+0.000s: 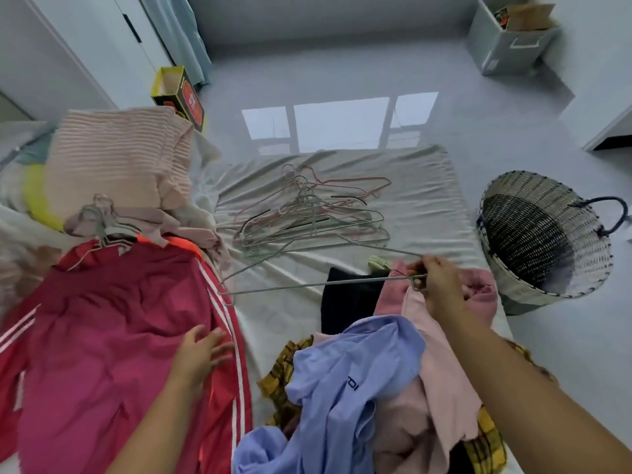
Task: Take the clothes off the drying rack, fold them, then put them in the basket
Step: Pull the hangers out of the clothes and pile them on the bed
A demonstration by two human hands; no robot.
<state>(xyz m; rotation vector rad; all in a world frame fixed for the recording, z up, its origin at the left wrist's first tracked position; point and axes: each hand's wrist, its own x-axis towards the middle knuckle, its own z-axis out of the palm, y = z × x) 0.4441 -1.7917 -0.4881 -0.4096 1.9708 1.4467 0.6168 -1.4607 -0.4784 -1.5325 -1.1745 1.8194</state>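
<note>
A red jacket with white stripes (pixel 113 330) hangs at the left among other clothes, with a pink striped garment (pixel 116 155) above it. My left hand (pixel 201 354) rests flat on the red jacket, fingers straight. My right hand (pixel 439 282) pinches a grey wire hanger (pixel 307 285) by its hook, over a heap of loose clothes: a blue shirt (pixel 345 388), pink garments (pixel 431 336), a dark piece (pixel 352 299) and a yellow plaid one (pixel 284 371). A woven basket (pixel 547 241) lies tilted on the floor at the right, its inside showing nothing.
A cream sheet (pixel 410 206) is spread on the floor with a pile of several wire hangers (pixel 311 213) in its middle. A yellow and black box (pixel 179 94) stands at the back left and a grey storage box (pixel 509 35) at the back right.
</note>
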